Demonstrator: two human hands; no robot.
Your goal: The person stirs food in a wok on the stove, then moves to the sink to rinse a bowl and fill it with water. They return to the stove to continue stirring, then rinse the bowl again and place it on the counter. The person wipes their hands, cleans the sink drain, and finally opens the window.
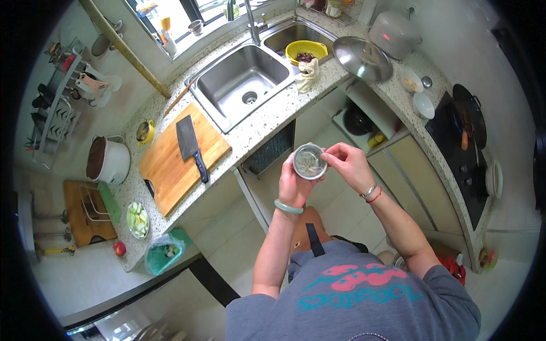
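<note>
A small round metal cup (310, 162), silvery with a greyish inside, is held over the floor in front of the counter. My left hand (294, 186) wraps round its left side and underside, a pale green bangle on that wrist. At the cup's right rim, my right hand (351, 166) has thumb and forefinger pinched together. Whether anything small sits between those fingertips cannot be made out. Left of the hands, a cleaver (189, 142) with a dark blue handle lies on a wooden cutting board (165, 170).
Behind are a double sink (244, 74), a yellow colander (298, 48) and a metal lid (364, 59). A pull-out compartment (270, 156) stands open below the counter. A bin (164, 256) hangs at the left counter edge. A black cooktop (455, 153) lies to the right.
</note>
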